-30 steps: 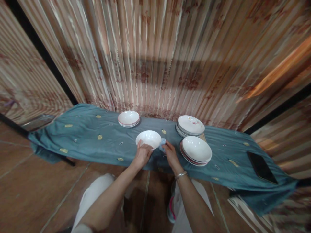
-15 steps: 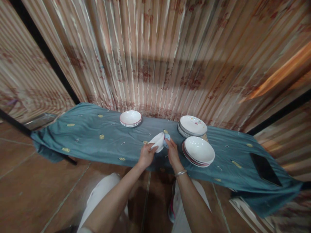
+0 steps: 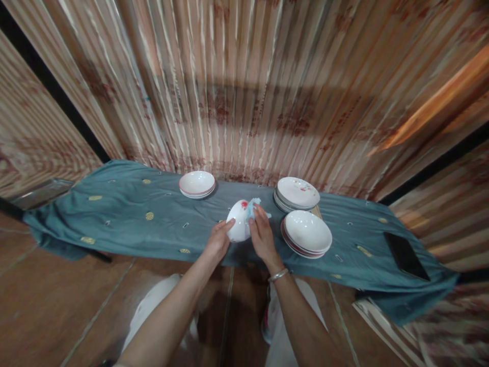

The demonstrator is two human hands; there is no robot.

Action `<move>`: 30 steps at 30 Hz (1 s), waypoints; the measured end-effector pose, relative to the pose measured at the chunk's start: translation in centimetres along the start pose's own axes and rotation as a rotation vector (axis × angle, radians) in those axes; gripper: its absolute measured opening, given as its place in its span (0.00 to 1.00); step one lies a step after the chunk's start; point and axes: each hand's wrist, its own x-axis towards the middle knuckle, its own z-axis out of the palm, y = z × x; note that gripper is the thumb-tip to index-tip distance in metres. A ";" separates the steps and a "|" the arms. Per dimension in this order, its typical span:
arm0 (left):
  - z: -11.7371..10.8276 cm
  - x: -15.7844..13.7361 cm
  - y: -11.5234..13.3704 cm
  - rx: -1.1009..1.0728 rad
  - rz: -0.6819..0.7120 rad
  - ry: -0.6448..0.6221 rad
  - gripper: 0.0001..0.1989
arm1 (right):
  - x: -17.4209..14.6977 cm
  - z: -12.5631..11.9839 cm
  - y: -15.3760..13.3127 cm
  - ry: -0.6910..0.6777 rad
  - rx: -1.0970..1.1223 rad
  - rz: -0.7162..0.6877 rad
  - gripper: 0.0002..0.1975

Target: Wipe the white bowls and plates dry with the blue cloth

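Note:
A white bowl [image 3: 237, 227] with a red floral mark is tilted above the table's front half, its outer side apparently toward me. My left hand [image 3: 218, 239] is closed on the bowl's left edge, thumb on its surface. Against the bowl's right side, my right hand [image 3: 263, 234] presses a crumpled light-blue cloth [image 3: 252, 208] between its fingers. Just right of that hand stands a stack of white bowls [image 3: 308, 232], and behind it a stack of white plates [image 3: 298, 192] with a floral print. A smaller stack of red-rimmed bowls [image 3: 197, 183] sits at the back left.
A teal patterned cloth covers the long table [image 3: 130, 219]. On its right end lies a dark flat tablet-like object [image 3: 406, 256]. Pleated curtains [image 3: 237, 102] hang right behind, and dark posts [image 3: 57, 92] rise at the corners. A metal tray [image 3: 46, 192] is at far left.
The bowl has turned from nearly edge-on to show its rounded face and red mark. The right hand and blue cloth have shifted over the bowl's surface. The view has moved slightly.

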 end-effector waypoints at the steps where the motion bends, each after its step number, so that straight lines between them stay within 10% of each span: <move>1: -0.1 0.2 -0.2 -0.027 -0.024 -0.006 0.20 | -0.1 -0.1 -0.4 -0.010 -0.050 -0.058 0.27; 10: -0.3 1.8 -1.4 -0.232 -0.035 0.111 0.07 | -1.0 0.6 -3.5 -0.210 -0.268 -0.267 0.20; 30: -0.6 1.6 -1.8 -0.199 -0.061 0.084 0.15 | 2.4 0.1 0.5 0.028 0.036 0.081 0.22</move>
